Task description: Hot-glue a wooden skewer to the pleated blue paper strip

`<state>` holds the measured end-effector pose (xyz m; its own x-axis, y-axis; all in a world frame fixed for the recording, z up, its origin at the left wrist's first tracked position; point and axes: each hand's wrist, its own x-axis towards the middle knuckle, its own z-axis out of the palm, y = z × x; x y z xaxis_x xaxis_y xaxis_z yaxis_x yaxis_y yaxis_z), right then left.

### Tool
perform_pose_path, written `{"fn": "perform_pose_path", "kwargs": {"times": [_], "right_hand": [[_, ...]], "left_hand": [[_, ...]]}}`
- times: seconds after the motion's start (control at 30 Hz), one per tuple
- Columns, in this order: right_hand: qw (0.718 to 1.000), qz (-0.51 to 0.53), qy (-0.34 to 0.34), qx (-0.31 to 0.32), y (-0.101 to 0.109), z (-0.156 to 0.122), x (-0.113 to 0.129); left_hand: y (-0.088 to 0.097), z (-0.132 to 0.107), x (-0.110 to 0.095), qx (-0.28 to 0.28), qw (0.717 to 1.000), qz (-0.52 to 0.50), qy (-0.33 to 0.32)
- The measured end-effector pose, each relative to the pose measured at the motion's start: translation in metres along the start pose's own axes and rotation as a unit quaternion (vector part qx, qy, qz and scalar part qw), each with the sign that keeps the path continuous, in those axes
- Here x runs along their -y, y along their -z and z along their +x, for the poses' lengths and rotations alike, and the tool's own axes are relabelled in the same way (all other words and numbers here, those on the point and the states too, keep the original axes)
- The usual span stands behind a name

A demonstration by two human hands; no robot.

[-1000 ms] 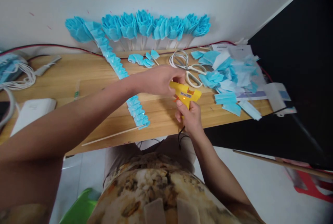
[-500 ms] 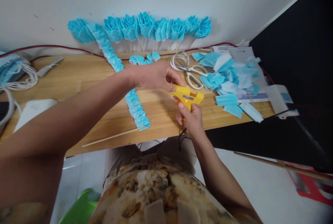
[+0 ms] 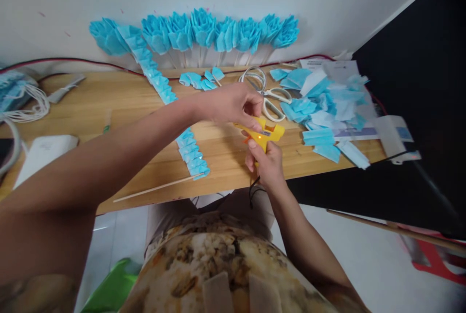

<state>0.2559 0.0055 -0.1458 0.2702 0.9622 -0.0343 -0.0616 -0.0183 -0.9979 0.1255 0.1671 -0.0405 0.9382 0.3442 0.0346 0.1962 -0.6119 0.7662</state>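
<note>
A yellow hot glue gun (image 3: 278,132) with a small orange light is gripped at its handle by my right hand (image 3: 270,163), the fingers near its orange trigger. My left hand (image 3: 242,104) reaches over from the left, its thumb and fingers closed on the top of the gun's body. Beneath my left forearm runs a pleated blue strip (image 3: 191,153), partly covered by the arm. A thin wooden stick (image 3: 156,188) lies by the table's front edge, one end on the strip's near end.
Several blue flowers on sticks (image 3: 204,29) lean on the wall. White-handled scissors (image 3: 273,104) and a tape roll (image 3: 251,75) lie behind my hands. Blue and white fabric scraps (image 3: 320,104) are heaped to the right. A white box-shaped device (image 3: 47,153) is at left on the wooden table (image 3: 134,128).
My left hand has slid a little to the right along the top of the glue gun, and the gun has tilted slightly. The strip and stick stay in place.
</note>
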Motion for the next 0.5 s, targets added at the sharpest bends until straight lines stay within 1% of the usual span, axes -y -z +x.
{"fn": "perform_pose_path", "kwargs": {"times": [0.17, 0.4, 0.5], "right_hand": [[1.000, 0.008, -0.013, 0.003, 0.001, 0.000, 0.000], [0.999, 0.025, -0.020, 0.009, 0.003, 0.000, -0.002], [0.999, 0.022, -0.021, 0.017, 0.003, 0.000, -0.002]], "left_hand": [[0.011, -0.005, 0.001, 0.033, 0.999, 0.003, -0.009], [0.019, -0.009, 0.013, 0.065, 0.997, -0.020, 0.029], [0.020, -0.011, 0.016, 0.058, 0.997, -0.045, 0.038]]}}
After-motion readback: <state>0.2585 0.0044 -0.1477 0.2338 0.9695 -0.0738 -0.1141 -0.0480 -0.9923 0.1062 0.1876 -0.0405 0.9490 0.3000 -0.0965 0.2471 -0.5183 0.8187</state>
